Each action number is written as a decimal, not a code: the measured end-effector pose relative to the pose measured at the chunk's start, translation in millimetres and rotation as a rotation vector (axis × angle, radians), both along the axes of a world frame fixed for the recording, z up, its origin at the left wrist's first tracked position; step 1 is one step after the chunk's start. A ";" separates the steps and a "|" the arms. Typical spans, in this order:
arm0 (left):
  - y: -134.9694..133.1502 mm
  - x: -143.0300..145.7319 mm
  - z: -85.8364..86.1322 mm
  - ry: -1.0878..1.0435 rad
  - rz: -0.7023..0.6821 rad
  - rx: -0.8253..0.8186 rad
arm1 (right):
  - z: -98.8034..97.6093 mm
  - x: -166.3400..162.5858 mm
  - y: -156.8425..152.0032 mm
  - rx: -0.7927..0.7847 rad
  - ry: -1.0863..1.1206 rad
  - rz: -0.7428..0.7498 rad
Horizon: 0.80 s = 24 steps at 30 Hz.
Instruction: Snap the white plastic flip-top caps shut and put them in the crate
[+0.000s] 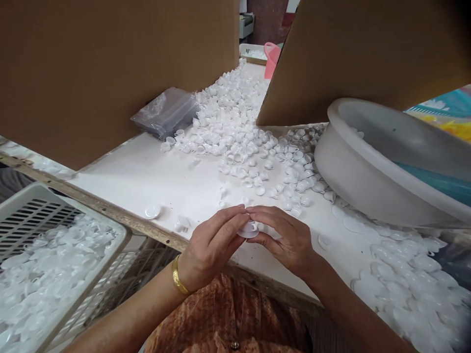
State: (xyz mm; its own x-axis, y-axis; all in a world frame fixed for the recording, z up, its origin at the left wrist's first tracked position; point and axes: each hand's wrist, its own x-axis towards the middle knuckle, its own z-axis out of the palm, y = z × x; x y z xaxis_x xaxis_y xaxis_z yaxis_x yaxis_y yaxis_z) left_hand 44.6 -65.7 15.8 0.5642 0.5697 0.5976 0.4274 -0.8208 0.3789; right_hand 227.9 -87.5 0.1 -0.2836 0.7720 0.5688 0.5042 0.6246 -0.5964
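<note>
My left hand (217, 240) and my right hand (285, 235) meet over the near edge of the table. Between their fingertips they grip a small white toy teacup on a saucer (249, 229); the fingers hide much of it. A heap of tiny white cups (231, 117) spreads over the table beyond my hands. To the right lies a pile of flat white saucers (405, 274). One white saucer piece (152, 211) and a clear-looking small piece (181, 224) rest left of my left hand. A lone saucer (324, 240) is by my right wrist.
A slatted plastic basket (121, 240) full of white pieces stands lower left, below the table edge. At right sits a large grey-white basin (349, 166). Cardboard sheets (110, 63) rise at both sides. A bagged plastic packet (167, 113) and a pink scoop (271, 61) lie farther back.
</note>
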 end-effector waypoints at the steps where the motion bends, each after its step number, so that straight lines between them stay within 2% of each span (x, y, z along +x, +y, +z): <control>1: 0.3 -0.1 0.9 0.006 -0.008 -0.012 | -0.2 0.8 0.1 0.002 -0.004 0.001; 10: -1.7 -2.8 4.8 0.101 -0.023 -0.055 | 2.0 2.9 -1.6 0.011 -0.021 0.035; 18: 1.5 -2.2 13.0 0.156 -0.101 -0.233 | 2.1 3.0 -5.1 -0.027 -0.054 0.032; 24: 2.8 -2.5 7.4 0.133 -0.116 -0.369 | -6.4 0.1 -7.9 -0.103 -0.069 0.042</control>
